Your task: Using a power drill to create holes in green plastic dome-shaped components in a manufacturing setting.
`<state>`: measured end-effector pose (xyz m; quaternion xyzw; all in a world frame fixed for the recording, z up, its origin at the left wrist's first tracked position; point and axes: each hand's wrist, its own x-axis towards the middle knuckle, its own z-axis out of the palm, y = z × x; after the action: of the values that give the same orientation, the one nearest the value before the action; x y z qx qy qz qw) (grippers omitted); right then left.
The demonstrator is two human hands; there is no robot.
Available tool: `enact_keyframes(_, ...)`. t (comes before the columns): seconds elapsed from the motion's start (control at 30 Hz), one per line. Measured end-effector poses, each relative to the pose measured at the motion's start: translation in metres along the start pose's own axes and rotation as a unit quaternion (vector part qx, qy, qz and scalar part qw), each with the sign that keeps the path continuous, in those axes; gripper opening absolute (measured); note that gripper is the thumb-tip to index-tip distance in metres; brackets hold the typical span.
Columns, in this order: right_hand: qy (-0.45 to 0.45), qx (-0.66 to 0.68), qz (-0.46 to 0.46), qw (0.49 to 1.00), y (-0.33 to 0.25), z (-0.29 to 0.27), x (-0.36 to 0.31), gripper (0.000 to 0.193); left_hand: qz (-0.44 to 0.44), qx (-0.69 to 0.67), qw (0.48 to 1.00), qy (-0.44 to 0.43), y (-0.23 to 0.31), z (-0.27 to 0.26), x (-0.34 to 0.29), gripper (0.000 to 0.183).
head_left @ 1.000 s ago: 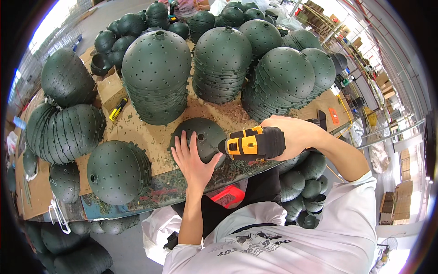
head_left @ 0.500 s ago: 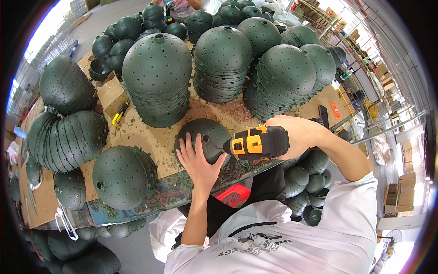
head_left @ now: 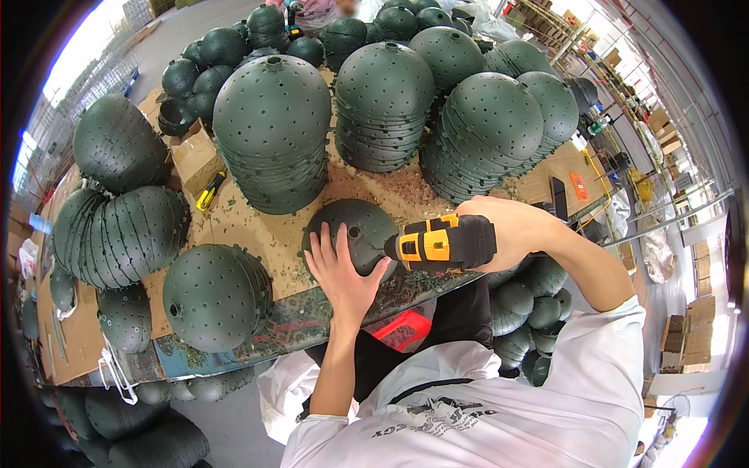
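A dark green plastic half-sphere [head_left: 363, 217] lies dome up at the table's near edge, with a hole in its top. My left hand [head_left: 349, 279] rests on its near left side, fingers spread and thumb stretched toward the right. In my right hand [head_left: 509, 231] is a yellow-and-black cordless drill [head_left: 438, 242], fingers wrapped round its grip. The drill lies level, its chuck pointing left at the right side of the half-sphere. Whether the bit is in the plastic I cannot tell.
Tall stacks of drilled half-spheres [head_left: 273, 132] stand behind, with more on the left [head_left: 214, 300]. A yellow utility knife [head_left: 211, 191] lies by a cardboard box [head_left: 195, 160]. A dark phone [head_left: 559, 197] is at the right. Green shavings litter the cardboard-covered table [head_left: 300, 295]. A red container [head_left: 402, 331] sits below the edge.
The whole view has shifted slightly. Both hands, the drill and the half-sphere keep nearly the same places relative to each other.
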<state>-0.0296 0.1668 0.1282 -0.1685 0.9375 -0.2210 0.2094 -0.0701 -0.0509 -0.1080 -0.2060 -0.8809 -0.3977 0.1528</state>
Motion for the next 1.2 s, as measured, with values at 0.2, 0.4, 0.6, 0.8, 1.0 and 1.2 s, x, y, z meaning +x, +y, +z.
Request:
enact_keyframes(0.2,-0.014,-0.013,0.009,1.0,-0.002,0.0,0.0,0.024,-0.005,0.006,1.0,0.004,0.001,-0.001,-0.001,0.095)
enact_keyframes(0.4,-0.018,0.006,0.003,1.0,0.005,0.003,-0.001,0.027,-0.01,0.006,1.0,0.008,0.001,-0.002,-0.001,0.093)
enact_keyframes(0.6,-0.027,-0.015,-0.013,0.999,0.009,0.003,0.001,0.028,-0.01,0.009,1.0,0.008,0.002,-0.002,-0.001,0.095)
enact_keyframes(0.8,-0.006,-0.006,-0.044,0.999,0.011,0.004,0.001,0.031,-0.012,0.012,1.0,0.008,0.003,-0.003,0.0,0.093)
enact_keyframes(1.0,-0.011,-0.012,-0.047,0.999,0.004,-0.001,0.0,0.028,-0.016,0.016,1.0,0.009,0.001,-0.003,-0.003,0.093)
enact_keyframes(1.2,0.033,-0.023,-0.114,0.993,0.033,0.021,-0.003,0.031,-0.018,0.013,1.0,0.017,-0.001,-0.002,-0.006,0.092)
